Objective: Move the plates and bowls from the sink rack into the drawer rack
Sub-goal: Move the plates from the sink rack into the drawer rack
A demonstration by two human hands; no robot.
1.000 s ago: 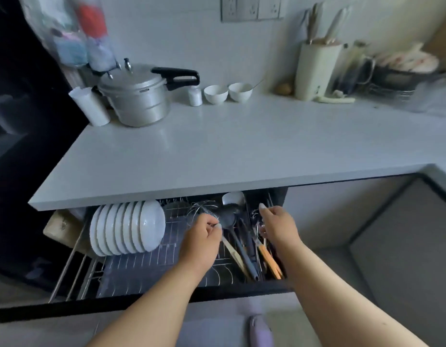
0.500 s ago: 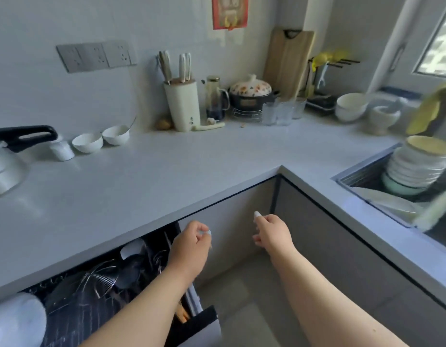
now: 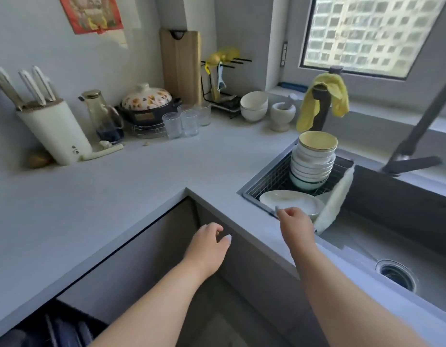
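A wire sink rack [image 3: 272,175] sits in the left end of the sink. It holds a tall stack of white bowls [image 3: 313,160] with a yellow-lined one on top and a green one at the bottom, and a pile of white plates [image 3: 289,200] in front. My right hand [image 3: 295,222] hovers at the near rim of the plates, fingers loosely curled, holding nothing. My left hand [image 3: 208,247] hangs in front of the cabinet corner, empty and relaxed. Only a dark corner of the open drawer rack [image 3: 59,329] shows at bottom left.
A white cloth [image 3: 336,199] hangs over the rack's right side. The dark faucet [image 3: 414,136] reaches over the sink, with a yellow rag [image 3: 324,98] behind the bowls. Glasses [image 3: 185,120], a clay pot [image 3: 148,105], a knife block [image 3: 55,126] and two stacked bowls [image 3: 254,106] line the counter's back.
My view has swung right from the drawer rack to the sink. Both hands left the drawer and moved right; my right hand now reaches the plates in the sink rack.
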